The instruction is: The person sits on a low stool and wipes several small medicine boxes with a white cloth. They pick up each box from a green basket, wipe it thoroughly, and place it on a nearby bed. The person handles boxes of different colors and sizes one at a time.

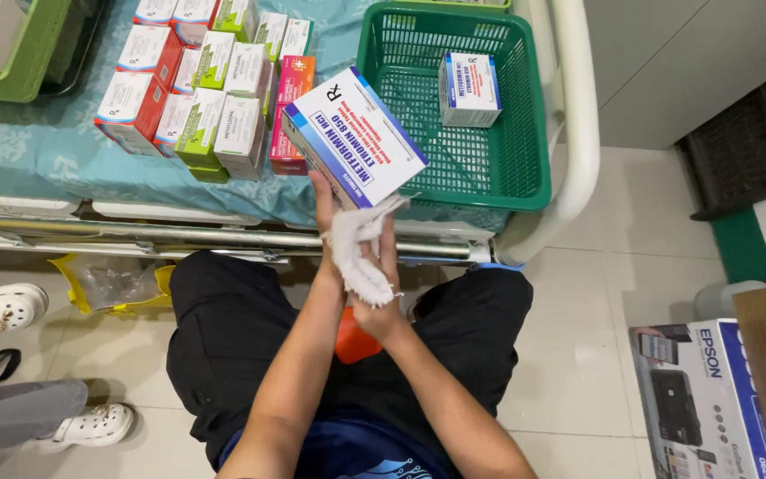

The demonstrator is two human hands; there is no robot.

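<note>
The left hand (pixel 328 213) is gripping a white and blue medicine box (pixel 354 136) by its lower edge, above the bed's edge. The right hand's (pixel 381 284) fingers (pixel 389 253) are pressing a white cloth (pixel 358 253) just below the box.

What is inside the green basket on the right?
Inside the green basket lies one white and blue medicine box, on the mesh bottom near the far wall. The near-left corner is covered by the larger box in the left hand.
</note>
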